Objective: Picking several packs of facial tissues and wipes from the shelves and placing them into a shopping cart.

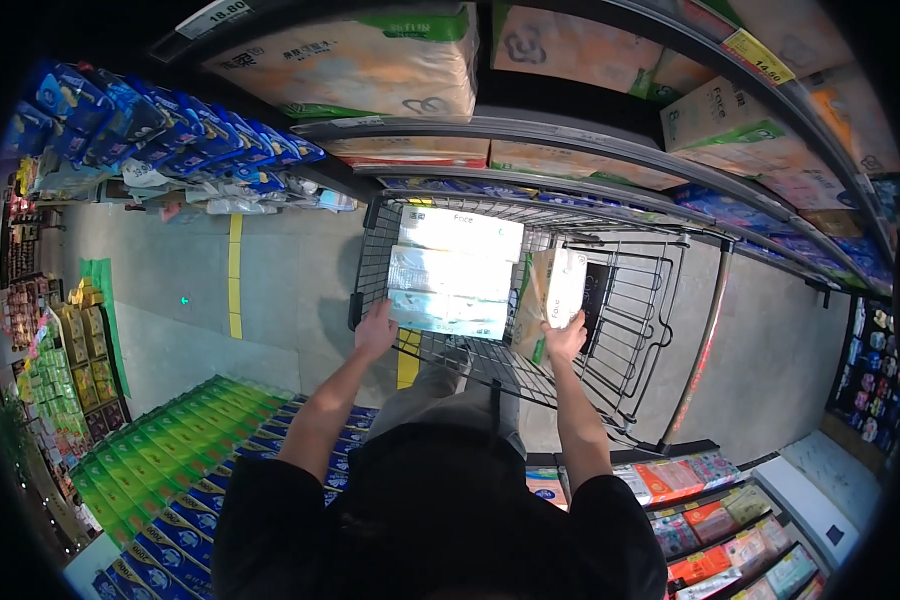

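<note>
In front of me is a black wire shopping cart (495, 367) with packs of facial tissue in it. Several pale tissue packs (450, 274) lie side by side at its left end, the lowest one light teal. My left hand (376, 330) is at the lower left corner of these packs, over the cart's rim; whether it grips anything is hidden. My right hand (566, 337) holds another tissue pack (566, 281), white and beige with green edges, near the middle of the cart. A dark panel (592, 300) shows beside that pack, at the folding wire gate.
A store shelf (570, 139) with large tissue packs (360, 67) runs along the far side. Blue packages (157, 120) hang at upper left. Green and blue stacked packs (180, 450) are at lower left, and a rack of colourful packs (720, 525) is at lower right.
</note>
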Motion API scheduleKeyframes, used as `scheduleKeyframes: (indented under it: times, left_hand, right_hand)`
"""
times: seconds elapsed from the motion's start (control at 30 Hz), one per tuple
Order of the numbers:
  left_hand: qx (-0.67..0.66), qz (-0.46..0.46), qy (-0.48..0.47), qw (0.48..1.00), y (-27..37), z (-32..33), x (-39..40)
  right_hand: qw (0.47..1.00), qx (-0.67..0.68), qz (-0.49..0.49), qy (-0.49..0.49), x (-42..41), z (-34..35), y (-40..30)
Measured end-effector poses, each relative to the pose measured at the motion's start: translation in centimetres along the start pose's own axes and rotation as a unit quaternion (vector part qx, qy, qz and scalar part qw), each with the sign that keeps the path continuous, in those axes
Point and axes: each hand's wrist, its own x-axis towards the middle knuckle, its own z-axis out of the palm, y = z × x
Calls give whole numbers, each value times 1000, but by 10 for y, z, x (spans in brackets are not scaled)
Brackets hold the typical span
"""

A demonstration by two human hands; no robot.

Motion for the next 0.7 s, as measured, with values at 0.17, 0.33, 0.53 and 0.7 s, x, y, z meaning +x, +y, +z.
scheduleKeyframes:
  times: [0.17,0.33,0.53,0.7]
  left_hand:
    - [-86,97,141,982,8,13,-22]
    - [-133,168,245,946,45,8,-31]
    - [-589,25,-53,806,74,6,-33]
    - [-797,6,-223,561,56,-38,-18]
  right_hand:
    - [996,35,-56,63,-37,-71,-28]
    - [964,145,-195,108,-81,-135,-35]
    - [833,516,-130,-154,-117,-169,-67]
    - [716,636,-11,-287,-118,-70,-97]
